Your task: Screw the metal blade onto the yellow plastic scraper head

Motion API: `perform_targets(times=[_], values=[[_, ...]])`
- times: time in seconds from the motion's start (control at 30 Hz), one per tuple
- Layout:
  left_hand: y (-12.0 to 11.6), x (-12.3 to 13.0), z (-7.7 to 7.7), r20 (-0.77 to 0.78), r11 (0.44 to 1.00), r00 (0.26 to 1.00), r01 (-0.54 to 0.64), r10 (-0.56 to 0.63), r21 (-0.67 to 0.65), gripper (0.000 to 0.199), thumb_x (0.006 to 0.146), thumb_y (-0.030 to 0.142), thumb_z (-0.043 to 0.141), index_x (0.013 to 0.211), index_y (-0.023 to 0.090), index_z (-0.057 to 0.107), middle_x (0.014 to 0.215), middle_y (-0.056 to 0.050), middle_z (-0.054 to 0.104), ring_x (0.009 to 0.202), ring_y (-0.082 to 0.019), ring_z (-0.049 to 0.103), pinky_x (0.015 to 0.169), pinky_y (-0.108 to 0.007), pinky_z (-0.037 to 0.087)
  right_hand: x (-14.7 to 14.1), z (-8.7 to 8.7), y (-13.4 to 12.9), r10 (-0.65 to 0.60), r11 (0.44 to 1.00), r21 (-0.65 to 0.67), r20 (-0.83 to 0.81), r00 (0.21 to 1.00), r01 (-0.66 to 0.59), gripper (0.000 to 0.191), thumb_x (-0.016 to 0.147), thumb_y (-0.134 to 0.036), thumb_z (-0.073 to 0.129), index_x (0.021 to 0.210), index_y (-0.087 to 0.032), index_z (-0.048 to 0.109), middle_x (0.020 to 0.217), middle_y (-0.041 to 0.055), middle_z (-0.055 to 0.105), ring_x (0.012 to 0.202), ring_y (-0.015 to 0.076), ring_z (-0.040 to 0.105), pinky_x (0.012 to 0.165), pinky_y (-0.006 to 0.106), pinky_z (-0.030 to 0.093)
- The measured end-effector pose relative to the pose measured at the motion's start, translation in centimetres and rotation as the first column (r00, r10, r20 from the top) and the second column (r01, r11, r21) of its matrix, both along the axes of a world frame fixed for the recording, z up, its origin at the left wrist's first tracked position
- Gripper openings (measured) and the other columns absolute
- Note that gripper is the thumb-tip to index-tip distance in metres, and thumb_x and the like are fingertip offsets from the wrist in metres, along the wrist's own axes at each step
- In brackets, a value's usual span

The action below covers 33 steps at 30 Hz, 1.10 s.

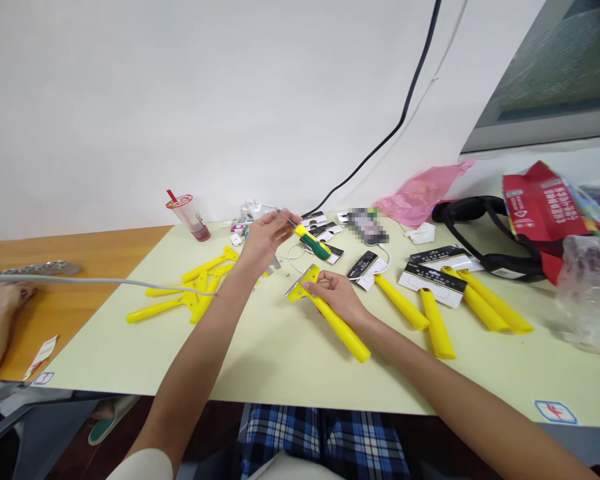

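- The left hand (266, 235) is pinching a screwdriver (316, 245) by its shaft between thumb and fingers, and the green and yellow handle is pointing toward the table's right front corner.
- The right hand (339, 297) is gripping a yellow scraper (346, 335) near its head, with the thumb pressing on top and the fingers curling around.
- This scraper is sitting around the middle of the pale table (280, 377), its blade facing the back edge and its handle slanting toward the front edge; whether it is touching the surface, I cannot tell.
- Other scrapers (156, 311) are lying in a pile toward the table's left edge.
- Yellow handles (436, 327) are resting right of the right hand, near black and white cards (433, 283).
- A cup (193, 220) with a red straw is standing near the back left corner.
- A pink bag (420, 193) is lying along the back edge.
- A clear bag (590, 300) is lying near the right edge.
- Beyond the left edge, a co-worker's hand (3, 297) is resting over a wooden table (93, 267).
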State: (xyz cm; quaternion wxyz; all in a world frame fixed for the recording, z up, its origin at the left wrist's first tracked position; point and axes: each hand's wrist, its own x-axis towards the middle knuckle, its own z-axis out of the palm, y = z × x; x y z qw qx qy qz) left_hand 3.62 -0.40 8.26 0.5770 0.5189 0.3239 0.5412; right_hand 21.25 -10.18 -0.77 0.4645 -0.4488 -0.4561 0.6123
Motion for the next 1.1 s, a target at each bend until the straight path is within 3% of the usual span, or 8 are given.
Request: perform_targets(times=[0.2, 0.3, 0.4, 0.5, 0.57, 0.77, 0.93, 1.1], values=[[-0.1, -4.2, -0.1, 0.553, 0.897, 0.779, -0.028, 0.296, -0.442, 0.02, 0.112, 0.026, 0.048, 0.101, 0.02, 0.063, 0.091, -0.004, 0.075, 0.094, -0.017, 0.077, 0.092, -0.035, 0.065, 0.0, -1.2, 0.6, -0.006, 1.0, -0.013, -0.017, 1.0, 0.006, 0.052, 0.071, -0.059, 0.093, 0.079, -0.022, 0.057, 0.074, 0.0, 0.076, 0.047, 0.0116, 0.059, 0.045, 0.023, 0.051], [-2.6, -6.3, -1.7, 0.549, 0.746, 0.707, 0.044, 0.447, -0.664, 0.026, 0.111, 0.011, 0.034, 0.101, 0.018, 0.058, 0.075, 0.001, 0.064, 0.061, -0.009, 0.068, 0.067, -0.023, 0.065, 0.3, -1.1, 0.8, -0.019, 1.0, -0.007, -0.006, 1.0, 0.019, 0.05, 0.074, -0.06, 0.091, 0.082, -0.022, 0.059, 0.072, 0.0, 0.077, 0.047, 0.012, 0.061, 0.043, 0.021, 0.048], [-5.9, -7.6, -3.6, 0.512, 0.719, 0.765, 0.093, 0.391, -0.689, 0.017, 0.109, 0.014, 0.043, 0.096, 0.017, 0.055, 0.075, 0.003, 0.056, 0.041, -0.002, 0.043, 0.039, -0.012, 0.043, 0.5, -1.0, 1.0, -0.045, 0.999, -0.02, 0.028, 0.999, 0.045, 0.049, 0.075, -0.059, 0.09, 0.083, -0.022, 0.06, 0.069, -0.0008, 0.075, 0.046, 0.0121, 0.061, 0.041, 0.021, 0.045], [-8.5, -8.0, -5.0, 0.207, 0.801, 0.966, -0.001, 0.156, -0.599, 0.016, 0.099, 0.026, 0.069, 0.095, 0.018, 0.055, 0.081, 0.003, 0.055, 0.045, -0.002, 0.041, 0.035, -0.013, 0.035, 0.6, -1.3, 1.3, -0.065, 0.997, -0.031, 0.047, 0.997, 0.067, 0.048, 0.075, -0.057, 0.09, 0.083, -0.022, 0.058, 0.067, -0.0011, 0.074, 0.045, 0.0125, 0.061, 0.041, 0.021, 0.045], [-9.5, -7.8, -5.2, -0.085, 0.885, 0.995, -0.089, 0.057, -0.457, 0.033, 0.086, 0.031, 0.085, 0.103, 0.02, 0.059, 0.085, 0.003, 0.056, 0.052, -0.005, 0.047, 0.038, -0.016, 0.038, 0.6, -1.7, 1.5, -0.063, 0.998, -0.025, 0.054, 0.997, 0.065, 0.047, 0.076, -0.057, 0.089, 0.082, -0.022, 0.058, 0.067, -0.0009, 0.074, 0.046, 0.0128, 0.062, 0.041, 0.021, 0.045], [-9.4, -5.3, -4.8, -0.704, 0.998, 0.707, -0.042, 0.068, 0.054, 0.037, 0.085, 0.05, 0.082, 0.108, 0.022, 0.072, 0.072, 0.004, 0.055, 0.052, -0.009, 0.046, 0.049, -0.025, 0.038, 0.7, -2.3, 2.0, -0.071, 0.997, -0.018, 0.069, 0.995, 0.072, 0.045, 0.075, -0.054, 0.089, 0.081, -0.024, 0.056, 0.071, 0.0001, 0.077, 0.045, 0.0148, 0.063, 0.041, 0.023, 0.046], [-8.2, -2.5, -5.4, -0.8, 0.954, 0.562, 0.062, 0.208, 0.292, 0.038, 0.084, 0.052, 0.082, 0.108, 0.024, 0.077, 0.078, 0.001, 0.066, 0.08, -0.019, 0.064, 0.076, -0.03, 0.049, 0.9, -2.0, 2.1, -0.064, 0.998, 0.01, 0.078, 0.995, 0.063, 0.045, 0.073, -0.055, 0.089, 0.081, -0.024, 0.057, 0.066, -0.0025, 0.074, 0.044, 0.0144, 0.06, 0.041, 0.025, 0.048], [-6.7, -2.2, -6.2, -0.718, 0.981, 0.669, -0.114, 0.191, 0.155, 0.047, 0.083, 0.058, 0.08, 0.111, 0.021, 0.078, 0.095, -0.005, 0.074, 0.059, -0.013, 0.059, 0.054, -0.028, 0.045, 0.9, -2.1, 2.2, -0.019, 0.999, 0.041, 0.039, 0.999, 0.018, 0.047, 0.077, -0.059, 0.087, 0.082, -0.024, 0.056, 0.08, 0.0002, 0.081, 0.045, 0.0137, 0.061, 0.042, 0.025, 0.05]])
